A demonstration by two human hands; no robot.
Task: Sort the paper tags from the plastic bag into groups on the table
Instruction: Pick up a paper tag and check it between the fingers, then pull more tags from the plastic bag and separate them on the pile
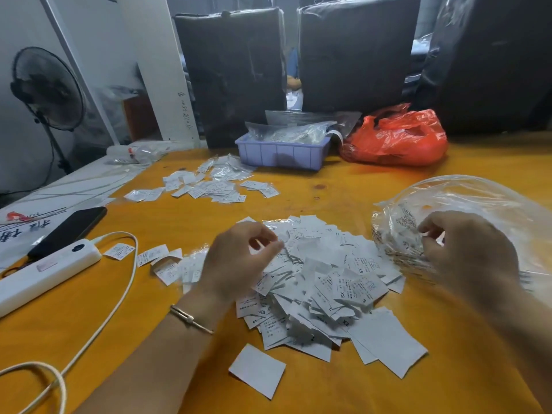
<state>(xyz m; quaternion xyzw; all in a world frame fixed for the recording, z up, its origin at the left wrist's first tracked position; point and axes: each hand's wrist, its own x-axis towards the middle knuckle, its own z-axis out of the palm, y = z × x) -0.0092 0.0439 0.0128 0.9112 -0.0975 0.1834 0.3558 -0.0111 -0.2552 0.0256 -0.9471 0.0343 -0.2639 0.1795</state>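
Note:
A big heap of white paper tags point(325, 282) printed with sizes such as XS and S lies in the middle of the orange table point(343, 192). My left hand point(239, 258) hovers over the heap's left edge with fingers loosely curled, holding nothing that I can see. To the right lies a clear plastic bag point(466, 204) with a few tags still inside. My right hand point(469, 252) pinches the bag's crumpled near edge. A smaller spread of tags point(206, 186) lies farther back, and a short row of tags point(161, 261) sits left of the heap.
A lilac plastic tray point(280, 153) with clear packets and a red plastic bag point(397, 138) stand at the back. A white power strip point(44, 273), its cable point(119, 297) and a black phone point(71, 228) lie at the left. Black wrapped bundles point(233, 73) rise behind the table.

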